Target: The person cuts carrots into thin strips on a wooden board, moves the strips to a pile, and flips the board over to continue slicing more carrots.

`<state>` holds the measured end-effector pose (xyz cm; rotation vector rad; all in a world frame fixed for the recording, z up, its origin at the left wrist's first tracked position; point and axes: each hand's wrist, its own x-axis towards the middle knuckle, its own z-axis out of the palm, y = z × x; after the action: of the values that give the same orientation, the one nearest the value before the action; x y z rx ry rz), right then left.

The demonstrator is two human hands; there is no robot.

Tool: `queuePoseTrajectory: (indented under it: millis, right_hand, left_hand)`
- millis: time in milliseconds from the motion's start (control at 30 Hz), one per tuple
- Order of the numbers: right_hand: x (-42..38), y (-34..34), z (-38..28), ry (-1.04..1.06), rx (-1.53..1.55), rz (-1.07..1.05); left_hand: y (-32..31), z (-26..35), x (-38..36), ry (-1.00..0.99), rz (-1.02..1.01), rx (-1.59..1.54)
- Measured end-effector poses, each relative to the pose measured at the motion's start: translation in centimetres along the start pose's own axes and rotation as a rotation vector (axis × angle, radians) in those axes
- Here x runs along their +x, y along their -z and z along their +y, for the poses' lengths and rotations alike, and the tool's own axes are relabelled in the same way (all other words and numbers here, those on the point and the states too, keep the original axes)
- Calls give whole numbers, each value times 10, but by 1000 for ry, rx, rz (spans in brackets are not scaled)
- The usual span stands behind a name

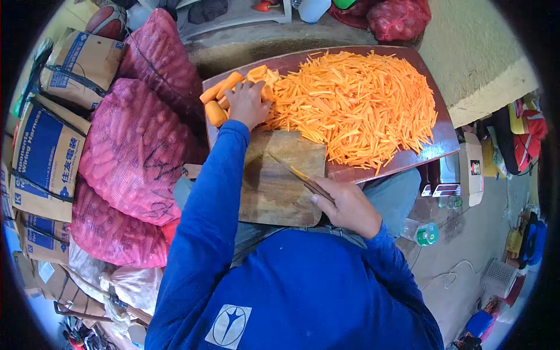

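Note:
My left hand reaches over a group of peeled carrot pieces at the table's far left corner. Its fingers are apart and bent down onto the pieces; the fingertips are partly hidden, and I see no piece lifted. In my right hand is a knife, its narrow blade pointing up and left over the wooden cutting board. The board lies at the near edge of the table, by my lap. Beyond it spreads a large heap of carrot sticks.
The dark red table carries the heap. Red mesh sacks and cardboard boxes are stacked on the left. A clear bottle with a green cap lies on the floor at right, near an open carton.

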<state>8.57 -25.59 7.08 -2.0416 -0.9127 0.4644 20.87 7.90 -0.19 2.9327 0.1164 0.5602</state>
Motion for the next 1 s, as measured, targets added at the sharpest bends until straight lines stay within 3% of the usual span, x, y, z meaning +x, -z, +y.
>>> queuePoseTrajectory:
  millis: [233, 400, 500, 700, 767, 900, 1000]
  right_hand:
    - [-2, -1, -1, 1, 9, -6]
    - [-5, -3, 1, 2, -26, 0]
    - [-7, -6, 4, 9, -40, 4]
    - [-8, -5, 6, -4, -18, 6]
    - [-8, -5, 9, 15, 2, 14]
    - [-4, -3, 11, -34, 209, 120]
    - [1, 2, 14, -68, 237, 122]
  left_hand:
    - [-13, -3, 15, 117, -116, -96]
    - [-17, -7, 1, 58, 24, -338]
    - [-8, -3, -9, 150, -48, -467]
    - [27, 8, -48, 113, 72, -677]
    - [40, 15, -69, 297, 86, -797]
    - [53, 13, -107, 287, 46, -734]
    - [86, 31, -126, 112, 14, -726]
